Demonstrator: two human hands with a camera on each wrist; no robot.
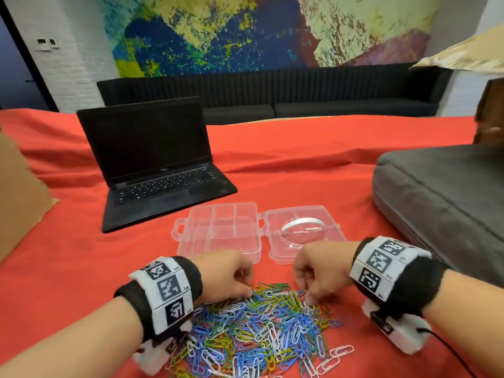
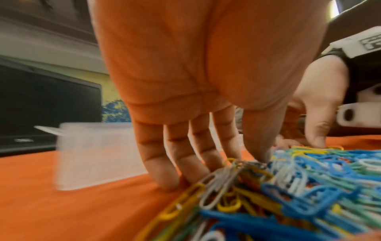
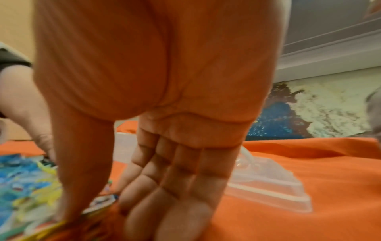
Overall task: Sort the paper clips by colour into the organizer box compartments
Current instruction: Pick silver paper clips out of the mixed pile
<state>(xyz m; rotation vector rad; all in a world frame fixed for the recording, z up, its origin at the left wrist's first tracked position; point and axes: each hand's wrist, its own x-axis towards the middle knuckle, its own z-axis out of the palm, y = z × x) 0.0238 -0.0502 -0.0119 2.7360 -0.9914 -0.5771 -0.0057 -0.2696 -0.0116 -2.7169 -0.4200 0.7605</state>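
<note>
Left hand [image 1: 223, 274], palm down at the far left edge of the paper clips [image 1: 261, 331]: the fingers [image 2: 171, 176] reach down with their tips on the red cloth [image 1: 300, 170], and the thumb tip meets the index tip on a white clip at the top of the pile. Whether that clip is truly pinched cannot be told. Right hand [image 1: 319, 271], palm down at the far right edge of the same pile: its fingers [image 3: 177, 203] extend toward the cloth and the thumb comes down onto the clips; the right wrist view is blurred, so a hold on any clip cannot be told. Both wrists carry black bands with white marker blocks.

The paper clips, blue, green, yellow, white and red, lie mixed in one loose heap on the cloth between and in front of the hands. Just beyond the hands stands the organizer box [image 1: 218, 230], clear plastic, open, its compartments showing no clips. Its lid [image 1: 305, 233] lies flat to the right, hinged to the box, with a clear round insert.

Farther off: an open laptop [image 1: 155, 162] with a dark screen at far left, a grey cushion [image 1: 441, 195] at right, cardboard [image 1: 19, 192] at the left edge.
</note>
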